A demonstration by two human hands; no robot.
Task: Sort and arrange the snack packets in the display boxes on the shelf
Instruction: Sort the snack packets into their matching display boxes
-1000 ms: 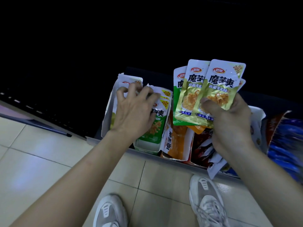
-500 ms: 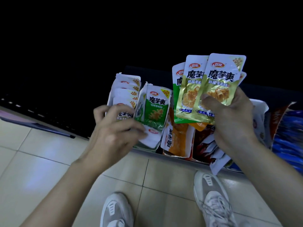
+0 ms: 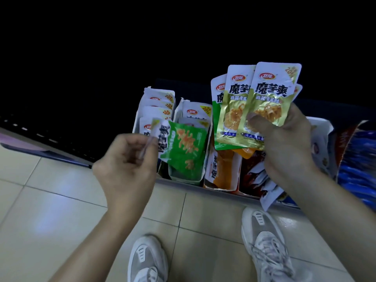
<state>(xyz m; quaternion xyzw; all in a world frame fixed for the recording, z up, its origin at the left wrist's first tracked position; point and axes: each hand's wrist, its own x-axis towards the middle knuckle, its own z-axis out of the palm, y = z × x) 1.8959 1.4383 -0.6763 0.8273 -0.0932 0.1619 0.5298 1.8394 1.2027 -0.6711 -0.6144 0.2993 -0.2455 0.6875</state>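
While white sneakers (image 3: 148, 259) stand nearest on the tiled floor (image 3: 50, 200), the left hand (image 3: 126, 159) pinches a green packet (image 3: 185, 147) by its white top end, the grip closed on that end alone, so the packet lies slantwise, long axis running away to the right over the second display box (image 3: 180, 179). Beside it the right hand (image 3: 284, 143) is curled round a fan of yellow-green packets (image 3: 262, 102), held upright. That box sits just beyond the left hand, the nearer one, so the packet probably needs turning upright to slot in.
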